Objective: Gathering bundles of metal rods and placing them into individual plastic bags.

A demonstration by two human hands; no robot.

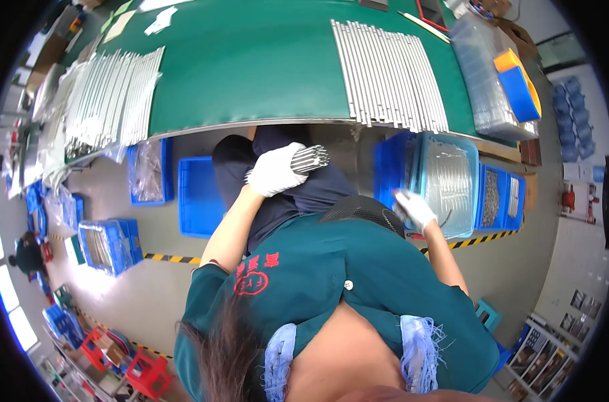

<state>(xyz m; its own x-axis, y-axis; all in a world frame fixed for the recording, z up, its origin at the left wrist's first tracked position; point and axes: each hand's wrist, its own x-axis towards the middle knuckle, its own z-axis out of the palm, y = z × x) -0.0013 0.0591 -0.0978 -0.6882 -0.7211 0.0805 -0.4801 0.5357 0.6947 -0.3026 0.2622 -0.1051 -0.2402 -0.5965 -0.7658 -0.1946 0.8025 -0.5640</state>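
Note:
My left hand, in a white glove, is wrapped round a bundle of thin metal rods above my lap. The rod ends stick out on both sides of the fist. Over on the right, my right hand, also gloved in white, hangs low beside a blue bin and a light blue tub with a clear plastic bag of rods in it. Its fingers are smeared by motion, so I cannot make out whether they hold anything.
On the green table lie a row of metal rods at right and bagged rods at left. Clear plastic boxes carry tape rolls. Below are a blue tray and small-parts bins.

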